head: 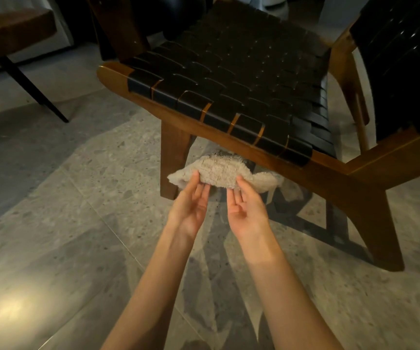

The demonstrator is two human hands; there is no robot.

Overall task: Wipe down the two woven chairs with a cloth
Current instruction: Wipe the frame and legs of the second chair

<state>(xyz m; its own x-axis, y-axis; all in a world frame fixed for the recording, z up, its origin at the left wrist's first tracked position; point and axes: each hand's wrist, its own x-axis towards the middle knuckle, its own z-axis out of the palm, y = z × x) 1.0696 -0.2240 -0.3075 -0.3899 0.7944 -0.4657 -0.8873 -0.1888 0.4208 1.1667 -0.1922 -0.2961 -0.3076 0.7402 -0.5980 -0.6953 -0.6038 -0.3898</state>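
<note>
Hidden and cropped parts around the woven chair (229,72)

Tucked out of sight under the cloth (219,170): fingertips of the left hand (191,203) and right hand (244,205). Lost in shadow below the front rail (229,145): the cloth's far fold. Cropped by the right picture edge, the backrest (406,59); by the bottom one, both forearms. At top left, only partly in frame, a brown-topped piece of furniture (14,31), kind unclear. At the top edge, a white object (274,1) cut to a sliver, unidentifiable.

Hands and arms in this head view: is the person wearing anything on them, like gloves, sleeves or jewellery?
Nothing shows. The left hand and right hand are bare: no gloves or rings visible. The left forearm and right forearm are bare to the picture's lower edge: no sleeve, watch or bracelet in view.
</note>
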